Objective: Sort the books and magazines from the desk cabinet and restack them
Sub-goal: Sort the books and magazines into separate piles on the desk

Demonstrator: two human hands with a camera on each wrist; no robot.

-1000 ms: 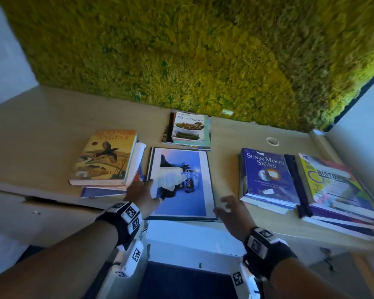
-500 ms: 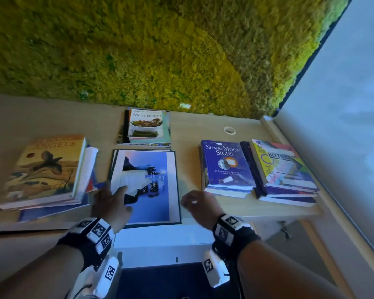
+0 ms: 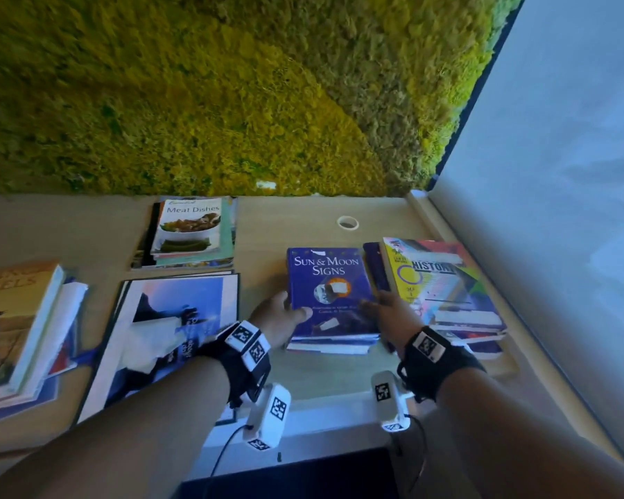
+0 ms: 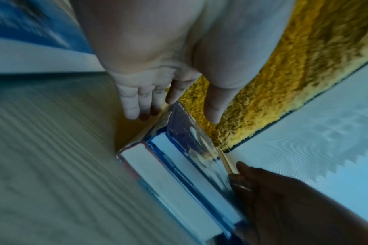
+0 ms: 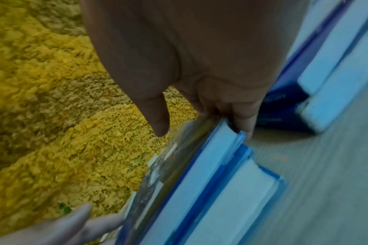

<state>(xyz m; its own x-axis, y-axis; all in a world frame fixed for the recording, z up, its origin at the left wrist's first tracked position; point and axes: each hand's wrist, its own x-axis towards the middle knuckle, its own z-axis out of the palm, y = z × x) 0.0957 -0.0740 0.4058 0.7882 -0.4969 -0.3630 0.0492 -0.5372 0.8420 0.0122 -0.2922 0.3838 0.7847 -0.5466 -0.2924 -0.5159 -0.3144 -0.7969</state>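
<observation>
- "Sun & Moon Signs" book (image 3: 329, 289): centre-right of the head view, top of a short blue pile on the desk (image 3: 87, 228). It sits where both your hands can flank it, which reads as a two-sided lift or a squaring-up of the pile.
- Your left hand (image 3: 276, 318): on the book's left edge, thumb lying over the cover's lower left corner. In the left wrist view the fingers (image 4: 135, 102) run down beside the pile toward the desk and the thumb hovers over the glossy cover. Loosely bracketing, not yet clamped, as I read it.
- Your right hand (image 3: 388, 313): at the book's right edge, in the narrow gap next to the neighbouring pile. In the right wrist view the fingers (image 5: 241, 116) are tucked at the cover's edge and the thumb points down above the cover. Fingers look curled onto the top book; motion blur leaves the grip strength unclear.
- Judgement: fingers low, thumbs high suits peeling the top book off or picking up the pile.
- "History" pile (image 3: 436, 282): just right of the blue pile, nearly touching, so your right hand has little room.
- Large blue photo magazine (image 3: 181, 318): lower centre-left, flat, partly under your left forearm.
- "Meat Dishes" stack (image 3: 191, 228): upper centre, against the moss wall (image 3: 231, 102).
- "Angels" stack (image 3: 15, 318): far left edge.
- Cable grommet (image 3: 347, 222): upper right on the desk.
</observation>
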